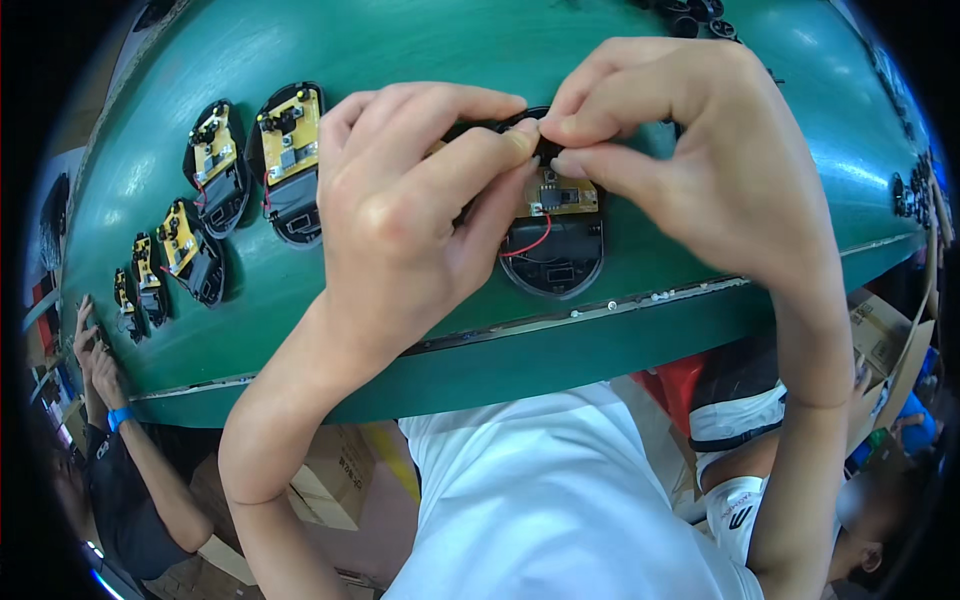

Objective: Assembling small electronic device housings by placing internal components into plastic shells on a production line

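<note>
In front of me on the green table lies an open black computer mouse base [555, 268], its rounded end toward me. A yellow circuit board [578, 198] sits in its far half, and a thin red wire [530, 248] loops beside the board. My left hand [405, 205] is closed in a pinch at the far end of the mouse. Facing it, my right hand [715, 150] pinches too, its fingertips almost meeting the left ones. Dark parts show between the fingertips, but what each hand grips is hidden. My fingers cover the board's far part.
Several similar open mouse bases [290, 165] with yellow boards stand in a group to the left. Small black wheel-like parts [690, 18] lie at the far right. Another person's hands [95, 360] rest at the table's left edge. A second person [745, 510] is close on my right.
</note>
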A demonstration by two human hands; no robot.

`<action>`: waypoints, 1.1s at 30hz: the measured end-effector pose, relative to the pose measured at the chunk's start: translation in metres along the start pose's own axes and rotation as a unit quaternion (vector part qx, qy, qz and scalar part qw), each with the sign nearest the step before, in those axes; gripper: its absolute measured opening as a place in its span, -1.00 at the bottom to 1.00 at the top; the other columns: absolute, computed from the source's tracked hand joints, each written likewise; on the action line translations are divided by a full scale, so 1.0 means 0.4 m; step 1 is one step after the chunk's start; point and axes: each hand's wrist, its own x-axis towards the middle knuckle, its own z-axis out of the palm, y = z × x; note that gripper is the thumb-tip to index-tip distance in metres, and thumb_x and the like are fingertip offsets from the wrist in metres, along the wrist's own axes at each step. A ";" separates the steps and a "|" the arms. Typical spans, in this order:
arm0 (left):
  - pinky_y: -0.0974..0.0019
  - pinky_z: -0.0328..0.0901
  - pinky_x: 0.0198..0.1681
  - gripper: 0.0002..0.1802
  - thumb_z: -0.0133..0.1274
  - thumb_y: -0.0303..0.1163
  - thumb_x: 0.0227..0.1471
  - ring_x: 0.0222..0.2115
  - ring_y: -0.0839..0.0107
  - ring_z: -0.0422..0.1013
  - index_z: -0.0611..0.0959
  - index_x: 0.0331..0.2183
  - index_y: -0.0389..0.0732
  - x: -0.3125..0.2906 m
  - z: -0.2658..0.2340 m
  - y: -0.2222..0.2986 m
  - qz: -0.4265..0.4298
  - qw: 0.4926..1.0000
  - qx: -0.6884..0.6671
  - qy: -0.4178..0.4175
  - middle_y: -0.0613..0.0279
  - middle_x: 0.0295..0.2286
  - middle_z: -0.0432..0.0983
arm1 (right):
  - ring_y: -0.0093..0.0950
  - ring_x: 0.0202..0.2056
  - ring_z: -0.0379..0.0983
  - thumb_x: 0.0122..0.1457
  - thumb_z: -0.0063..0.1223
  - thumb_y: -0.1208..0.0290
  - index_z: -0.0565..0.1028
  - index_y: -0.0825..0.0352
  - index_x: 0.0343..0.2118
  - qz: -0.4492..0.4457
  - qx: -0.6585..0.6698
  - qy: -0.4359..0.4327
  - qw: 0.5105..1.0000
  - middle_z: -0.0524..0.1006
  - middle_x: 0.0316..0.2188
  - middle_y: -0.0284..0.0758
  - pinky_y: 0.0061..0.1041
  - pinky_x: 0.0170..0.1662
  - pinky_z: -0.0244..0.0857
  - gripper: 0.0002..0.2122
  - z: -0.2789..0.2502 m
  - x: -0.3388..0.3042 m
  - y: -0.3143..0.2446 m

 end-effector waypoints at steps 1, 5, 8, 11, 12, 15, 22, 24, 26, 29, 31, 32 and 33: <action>0.28 0.31 -0.11 -0.83 0.34 -0.58 -0.13 -0.25 0.27 0.55 0.73 -0.37 -0.26 -0.001 0.001 0.002 0.008 1.000 0.003 -0.003 0.21 -0.25 0.69 | -0.36 -0.41 0.60 -0.12 0.33 0.66 0.63 0.45 -0.43 0.010 -0.051 0.040 0.998 0.63 -0.43 -0.23 -0.50 -0.30 0.45 -0.86 0.021 -0.010 -0.021; 0.29 0.33 -0.13 -0.84 0.32 -0.60 -0.12 -0.27 0.26 0.55 0.73 -0.37 -0.28 0.000 0.000 -0.004 0.025 1.000 0.010 0.000 0.18 -0.25 0.69 | -0.39 -0.32 0.61 -0.07 0.32 0.64 0.64 0.45 -0.37 0.008 -0.169 0.078 0.982 0.66 -0.35 -0.25 -0.49 -0.19 0.45 -0.85 0.041 -0.029 -0.040; 0.30 0.35 -0.13 -0.85 0.32 -0.59 -0.10 -0.28 0.24 0.56 0.73 -0.36 -0.29 0.010 -0.001 0.009 0.006 1.000 0.002 0.004 0.15 -0.26 0.70 | -0.33 -0.45 0.58 -0.05 0.37 0.55 0.68 0.38 -0.42 -0.074 -0.022 0.134 0.988 0.64 -0.47 -0.20 -0.49 -0.35 0.43 -0.89 0.016 -0.032 0.004; 0.29 0.35 -0.11 -0.83 0.32 -0.58 -0.09 -0.25 0.24 0.57 0.74 -0.34 -0.27 0.014 0.001 0.007 0.025 1.000 0.009 0.008 0.17 -0.25 0.70 | -0.38 -0.33 0.60 -0.03 0.35 0.57 0.67 0.41 -0.35 -0.099 -0.137 0.143 0.975 0.66 -0.37 -0.24 -0.49 -0.22 0.43 -0.85 0.024 -0.051 -0.004; 0.25 0.34 -0.06 -0.80 0.33 -0.56 -0.09 -0.22 0.24 0.57 0.75 -0.31 -0.24 0.004 -0.007 0.009 0.011 1.000 0.014 -0.007 0.18 -0.23 0.69 | -0.37 -0.21 0.61 -0.03 0.31 0.62 0.64 0.43 -0.28 -0.087 -0.154 0.130 0.976 0.67 -0.26 -0.25 -0.46 -0.10 0.44 -0.80 0.037 -0.055 -0.005; 0.12 0.27 -0.01 -0.80 0.32 -0.47 -0.11 -0.21 0.25 0.54 0.71 -0.33 -0.15 -0.008 0.002 0.001 0.030 0.999 0.013 0.022 0.29 -0.26 0.65 | -0.34 -0.12 0.60 -0.01 0.32 0.60 0.63 0.39 -0.19 -0.075 -0.166 0.153 0.971 0.66 -0.18 -0.23 -0.44 -0.03 0.42 -0.73 0.019 -0.091 -0.002; 0.15 0.31 0.00 -0.79 0.32 -0.51 -0.08 -0.17 0.21 0.55 0.73 -0.29 -0.20 0.002 -0.002 0.006 0.005 1.000 -0.005 0.008 0.20 -0.22 0.67 | -0.29 -0.23 0.57 -0.02 0.38 0.44 0.64 0.35 -0.23 -0.026 -0.176 0.137 0.974 0.62 -0.25 -0.25 -0.39 -0.14 0.41 -0.74 0.046 -0.070 -0.006; 0.15 0.31 -0.01 -0.79 0.32 -0.51 -0.09 -0.18 0.21 0.55 0.73 -0.30 -0.20 0.006 0.000 0.005 0.011 1.000 -0.004 0.013 0.21 -0.23 0.67 | -0.23 -0.33 0.55 -0.02 0.39 0.38 0.64 0.33 -0.30 -0.051 -0.193 0.142 0.970 0.58 -0.33 -0.25 -0.33 -0.22 0.42 -0.77 0.042 -0.055 0.009; 0.16 0.31 -0.04 -0.80 0.32 -0.51 -0.10 -0.20 0.22 0.55 0.72 -0.32 -0.19 0.010 0.002 0.006 0.017 0.999 -0.004 0.029 0.22 -0.25 0.66 | -0.29 -0.34 0.55 -0.01 0.39 0.38 0.65 0.33 -0.30 -0.026 -0.153 0.128 0.979 0.58 -0.33 -0.27 -0.36 -0.24 0.41 -0.77 0.026 -0.055 0.004; 0.11 0.29 -0.04 -0.83 0.29 -0.49 -0.09 -0.22 0.25 0.53 0.71 -0.34 -0.15 0.011 0.003 0.019 0.002 0.999 -0.001 0.036 0.25 -0.27 0.63 | -0.55 -0.31 0.56 0.05 0.39 0.43 0.63 0.38 -0.24 0.013 -0.107 0.124 0.986 0.64 -0.24 -0.33 -0.51 -0.27 0.40 -0.77 -0.013 -0.055 -0.027; 0.06 0.26 0.00 -0.83 0.28 -0.46 -0.09 -0.20 0.27 0.51 0.70 -0.33 -0.13 0.010 0.004 0.031 -0.002 0.999 -0.009 0.040 0.28 -0.26 0.60 | -0.60 -0.25 0.56 0.09 0.36 0.52 0.59 0.43 -0.17 0.065 0.140 0.183 0.971 0.64 -0.20 -0.30 -0.58 -0.19 0.43 -0.74 -0.002 -0.067 -0.035; 0.04 0.24 0.03 -0.81 0.28 -0.43 -0.07 -0.17 0.29 0.50 0.70 -0.31 -0.11 0.000 0.010 0.025 -0.005 0.999 -0.001 0.043 0.29 -0.26 0.58 | -0.61 -0.22 0.55 0.11 0.33 0.55 0.56 0.44 -0.14 0.075 0.170 0.164 0.969 0.64 -0.20 -0.29 -0.60 -0.16 0.43 -0.74 0.000 -0.055 -0.041; 0.03 0.24 0.04 -0.83 0.26 -0.41 -0.05 -0.15 0.31 0.50 0.69 -0.32 -0.13 -0.003 0.019 0.024 0.003 0.999 0.007 0.047 0.29 -0.26 0.57 | -0.62 -0.19 0.55 0.13 0.30 0.58 0.54 0.46 -0.12 0.092 0.193 0.148 0.966 0.63 -0.19 -0.28 -0.62 -0.13 0.44 -0.74 -0.014 -0.050 -0.058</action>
